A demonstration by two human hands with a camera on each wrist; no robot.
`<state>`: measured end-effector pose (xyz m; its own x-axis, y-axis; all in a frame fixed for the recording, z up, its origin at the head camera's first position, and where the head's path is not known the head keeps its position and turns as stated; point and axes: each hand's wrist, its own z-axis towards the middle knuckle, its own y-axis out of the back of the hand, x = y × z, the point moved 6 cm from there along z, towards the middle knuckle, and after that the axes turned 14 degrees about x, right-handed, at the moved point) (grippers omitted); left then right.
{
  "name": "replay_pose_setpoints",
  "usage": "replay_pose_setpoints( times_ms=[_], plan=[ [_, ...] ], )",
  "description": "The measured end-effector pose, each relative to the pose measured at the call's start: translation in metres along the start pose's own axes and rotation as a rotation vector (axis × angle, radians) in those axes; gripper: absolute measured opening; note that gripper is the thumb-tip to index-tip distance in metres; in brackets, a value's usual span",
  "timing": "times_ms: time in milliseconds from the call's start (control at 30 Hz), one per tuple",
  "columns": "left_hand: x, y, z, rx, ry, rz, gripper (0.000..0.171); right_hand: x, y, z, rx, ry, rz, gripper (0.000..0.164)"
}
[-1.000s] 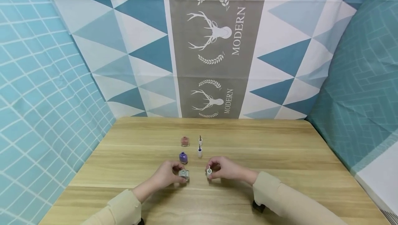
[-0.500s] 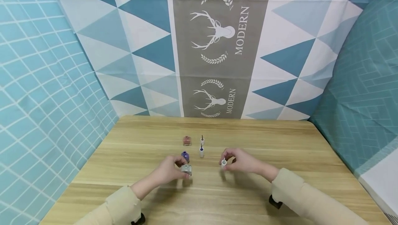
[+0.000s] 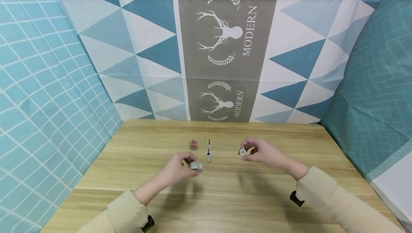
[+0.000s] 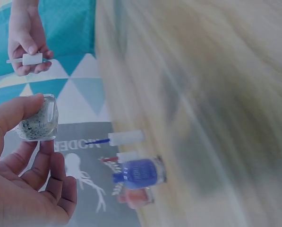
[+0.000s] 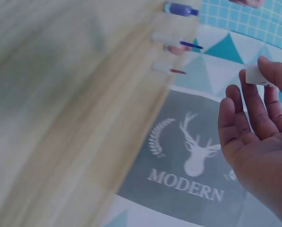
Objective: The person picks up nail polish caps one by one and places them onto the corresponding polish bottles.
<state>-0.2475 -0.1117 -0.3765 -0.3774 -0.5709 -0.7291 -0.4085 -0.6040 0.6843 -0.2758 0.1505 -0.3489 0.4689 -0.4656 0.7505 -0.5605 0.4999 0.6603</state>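
Note:
My left hand (image 3: pixel 175 170) pinches an uncapped, square glass nail polish bottle (image 3: pixel 196 166), held above the table; in the left wrist view its glittery contents (image 4: pixel 34 123) show between thumb and fingers. My right hand (image 3: pixel 265 153) pinches a white nail polish cap (image 3: pixel 243 153), also raised, its brush pointing upward in the head view. Between the hands, a white cap with a blue brush (image 3: pixel 208 157) stands brush up. Behind it is another white cap with a reddish-brown brush (image 3: pixel 209 145).
An uncapped pinkish-brown polish bottle (image 3: pixel 193 145) stands left of the rear cap. A purple-blue polish bottle (image 4: pixel 141 173) shows in the left wrist view; in the head view my left hand hides it. The wooden table (image 3: pixel 154 133) ends at a patterned cloth backdrop (image 3: pixel 225 47).
Both hands have risen from the table and moved away from me, carrying the glitter bottle and the white cap. My right hand has also moved right, widening the gap between them.

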Motion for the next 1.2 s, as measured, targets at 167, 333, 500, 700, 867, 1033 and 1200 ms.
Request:
replay_pose_setpoints(
  times_ms=[167,333,500,700,867,1033,1200],
  plan=[
    [-0.014,0.006,0.001,-0.033,0.004,-0.022,0.027,0.010,0.013,-0.006,-0.032,0.003,-0.012,0.019],
    [-0.030,0.011,-0.001,-0.080,-0.043,-0.043,0.028,0.022,0.020,-0.014,-0.063,0.005,-0.003,0.022],
    [-0.047,0.013,-0.002,-0.111,-0.079,-0.088,0.029,0.037,0.029,-0.024,-0.125,0.025,-0.045,0.022],
    [-0.059,0.009,0.001,-0.139,-0.109,-0.120,0.030,0.050,0.039,-0.038,-0.201,0.031,-0.041,0.023],
    [-0.064,0.002,0.006,-0.161,-0.170,-0.131,0.029,0.057,0.043,-0.046,-0.238,0.031,-0.065,0.022],
    [-0.065,-0.006,0.012,-0.175,-0.210,-0.166,0.029,0.062,0.044,-0.051,-0.278,0.039,-0.103,0.020],
    [-0.063,-0.015,0.019,-0.171,-0.188,-0.214,0.029,0.067,0.042,-0.052,-0.302,0.056,-0.139,0.020]
  ],
)
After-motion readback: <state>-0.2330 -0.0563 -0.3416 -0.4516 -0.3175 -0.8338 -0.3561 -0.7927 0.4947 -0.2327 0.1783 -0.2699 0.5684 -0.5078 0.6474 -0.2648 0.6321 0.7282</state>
